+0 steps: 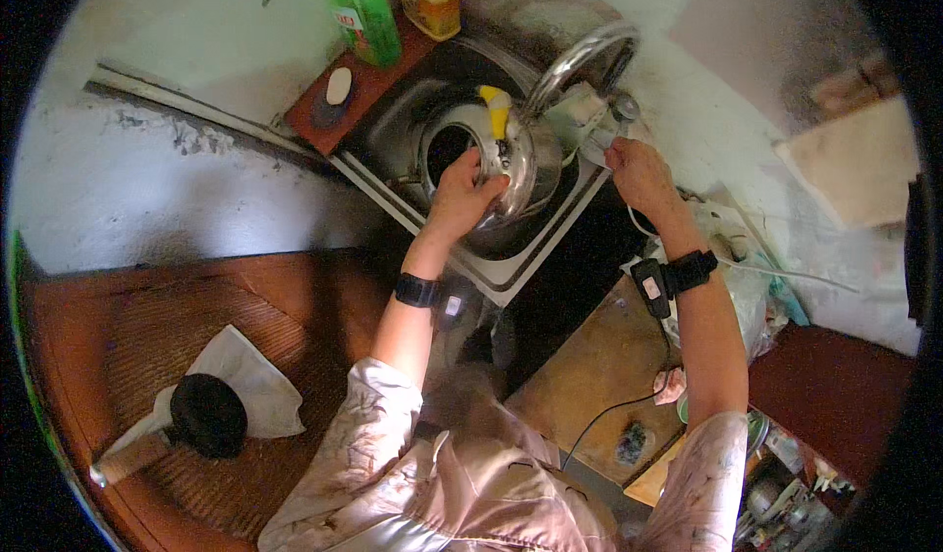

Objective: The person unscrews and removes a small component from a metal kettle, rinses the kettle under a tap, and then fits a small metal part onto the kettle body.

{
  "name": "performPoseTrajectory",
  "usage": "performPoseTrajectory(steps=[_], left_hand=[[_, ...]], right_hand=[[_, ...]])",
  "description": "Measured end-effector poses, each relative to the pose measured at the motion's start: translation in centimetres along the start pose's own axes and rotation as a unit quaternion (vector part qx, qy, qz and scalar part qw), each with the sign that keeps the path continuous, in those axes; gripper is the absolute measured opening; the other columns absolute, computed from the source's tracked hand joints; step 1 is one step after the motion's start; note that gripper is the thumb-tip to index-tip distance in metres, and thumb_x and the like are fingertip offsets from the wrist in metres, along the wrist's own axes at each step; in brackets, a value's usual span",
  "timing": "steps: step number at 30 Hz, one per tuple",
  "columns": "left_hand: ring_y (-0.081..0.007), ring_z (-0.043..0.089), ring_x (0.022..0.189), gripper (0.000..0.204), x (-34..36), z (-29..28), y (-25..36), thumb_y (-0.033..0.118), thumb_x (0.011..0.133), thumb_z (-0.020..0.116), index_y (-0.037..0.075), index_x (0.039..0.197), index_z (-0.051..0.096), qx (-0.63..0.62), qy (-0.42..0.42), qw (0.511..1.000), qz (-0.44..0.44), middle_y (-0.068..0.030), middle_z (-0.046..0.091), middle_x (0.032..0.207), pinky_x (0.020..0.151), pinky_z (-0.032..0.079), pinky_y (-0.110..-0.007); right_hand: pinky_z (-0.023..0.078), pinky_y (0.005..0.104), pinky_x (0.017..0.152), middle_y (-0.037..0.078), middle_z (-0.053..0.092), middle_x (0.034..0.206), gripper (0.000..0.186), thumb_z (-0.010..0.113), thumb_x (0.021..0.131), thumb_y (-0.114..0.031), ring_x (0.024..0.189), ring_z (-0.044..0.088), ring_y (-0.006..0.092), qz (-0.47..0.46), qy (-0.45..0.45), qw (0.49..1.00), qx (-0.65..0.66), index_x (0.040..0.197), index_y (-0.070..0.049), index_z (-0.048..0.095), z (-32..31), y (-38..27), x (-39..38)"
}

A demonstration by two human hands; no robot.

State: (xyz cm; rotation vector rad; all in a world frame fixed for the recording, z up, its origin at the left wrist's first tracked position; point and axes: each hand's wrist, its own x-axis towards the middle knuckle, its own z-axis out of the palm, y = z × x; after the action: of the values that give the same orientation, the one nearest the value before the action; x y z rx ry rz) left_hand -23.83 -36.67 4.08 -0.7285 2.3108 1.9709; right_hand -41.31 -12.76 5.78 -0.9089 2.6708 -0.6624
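Note:
A shiny metal kettle (519,184) with a round dark opening stands in the metal sink (378,120), tilted toward the left. My left hand (462,196) is closed on its rim, the fingers at the opening and the thumb on the outer metal. A yellow piece (496,110) shows on the kettle's far side. The curved chrome tap (582,56) arches just beyond it. My right hand (640,174) is at the sink's right edge by the tap's base, fingertips pinched together on something small and pale that I cannot make out.
A green bottle (365,20), a yellow container (429,0) and a white bar of soap (339,85) stand on the red-brown ledge behind the sink. At the lower left a black round object (208,415) lies on a white cloth (260,375). A wooden board (599,375) lies at the right.

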Motion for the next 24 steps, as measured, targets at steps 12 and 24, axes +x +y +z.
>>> performPoseTrajectory(steps=[12,24], left_hand=[[-0.0228,0.067,0.101,0.041,1.1,-0.9,-2.8,0.011,0.088,0.074,-0.002,0.123,0.059,-0.006,-0.009,0.998,0.060,-0.0141,0.070,0.112,0.091,0.050,-0.034],[-0.0212,0.067,0.099,0.037,1.3,-0.7,-3.1,0.006,0.092,0.068,-0.002,0.126,0.059,-0.063,-0.027,0.997,0.024,-0.0128,0.071,0.110,0.087,0.052,-0.034]], right_hand=[[0.053,0.0514,0.076,0.023,0.070,0.089,0.025,0.057,0.097,-0.024,0.085,0.067,0.0451,-0.029,0.023,0.996,0.081,0.101,-0.003,0.070,1.8,-3.7,3.3],[0.053,0.0514,0.067,0.021,0.069,0.083,0.041,0.058,0.095,-0.011,0.078,0.067,0.0429,-0.011,-0.035,0.998,-0.053,0.134,-0.023,0.063,3.6,-11.9,0.0]])
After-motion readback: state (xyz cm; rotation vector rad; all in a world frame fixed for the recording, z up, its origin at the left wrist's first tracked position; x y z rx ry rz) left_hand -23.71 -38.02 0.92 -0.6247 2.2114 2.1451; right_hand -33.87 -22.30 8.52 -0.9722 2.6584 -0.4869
